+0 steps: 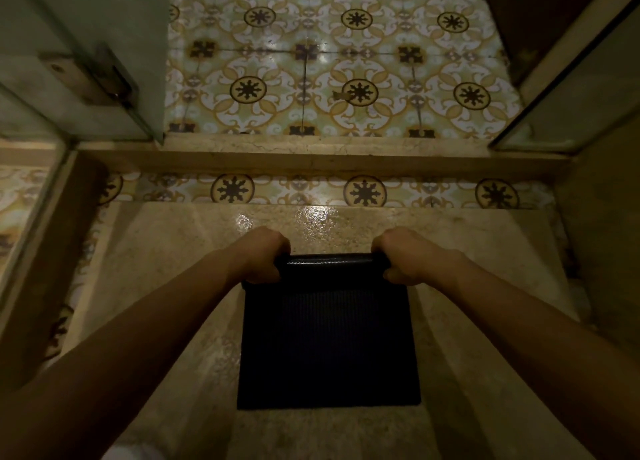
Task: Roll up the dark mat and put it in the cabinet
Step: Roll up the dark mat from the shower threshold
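Note:
A dark ribbed mat (329,345) lies flat on a beige stone floor in the lower middle of the head view. Its far edge is curled over into a small roll (330,261). My left hand (259,257) grips the left end of that roll. On the roll's right end sits my right hand (410,255), fingers wrapped over it. Both forearms reach in from the bottom corners. The near edge of the mat rests flat on the floor. No cabinet can be told apart in this view.
A raised stone threshold (311,158) crosses the floor beyond the mat, with patterned floor tiles (346,61) past it. A glass door with a metal hinge (104,75) stands at left. Another glass panel (568,103) stands at right. Walls close in on both sides.

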`<state>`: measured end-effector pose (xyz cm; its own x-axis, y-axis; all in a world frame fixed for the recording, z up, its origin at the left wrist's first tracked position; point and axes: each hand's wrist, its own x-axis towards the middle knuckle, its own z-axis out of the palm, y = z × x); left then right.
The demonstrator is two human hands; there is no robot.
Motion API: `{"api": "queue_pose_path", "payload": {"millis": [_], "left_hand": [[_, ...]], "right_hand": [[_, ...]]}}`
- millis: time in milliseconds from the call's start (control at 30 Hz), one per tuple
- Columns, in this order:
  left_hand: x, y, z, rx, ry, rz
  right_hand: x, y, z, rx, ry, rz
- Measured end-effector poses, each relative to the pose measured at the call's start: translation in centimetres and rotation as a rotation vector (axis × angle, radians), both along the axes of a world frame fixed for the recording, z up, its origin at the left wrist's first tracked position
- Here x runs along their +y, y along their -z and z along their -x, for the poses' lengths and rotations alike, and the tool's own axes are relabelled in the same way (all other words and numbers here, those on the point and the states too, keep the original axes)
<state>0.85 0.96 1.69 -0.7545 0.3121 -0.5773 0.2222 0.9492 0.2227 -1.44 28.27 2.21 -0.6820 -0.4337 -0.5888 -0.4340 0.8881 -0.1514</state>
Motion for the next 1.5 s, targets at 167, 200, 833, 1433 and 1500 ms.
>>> {"api": "queue_pose_path", "payload": {"millis": [167, 200, 833, 1433, 1500], "left_hand": [[-0.2, -0.1, 0.2, -0.062, -0.036, -0.009], [-0.2, 0.1, -0.1, -0.031, -0.026, 0.000], [-0.8, 0.2, -1.8, -0.094, -0.066, -0.033], [-1.5, -1.0, -1.7, -0.359, -0.062, -0.048], [-1.6, -1.1, -1.7, -0.358, -0.067, -0.050]], "right_hand": [[-0.3, 0.0, -0.3, 0.025, -0.007, -0.025], [-0.3, 0.2, -0.6, 0.036, -0.017, -0.026], [0.7, -0.5, -1.8, -0.008, -0.063, -0.039], [1.1, -1.6, -1.6, -0.225, -0.033, -0.081], [1.1, -1.6, -1.5, -0.234, -0.018, -0.070]]}}
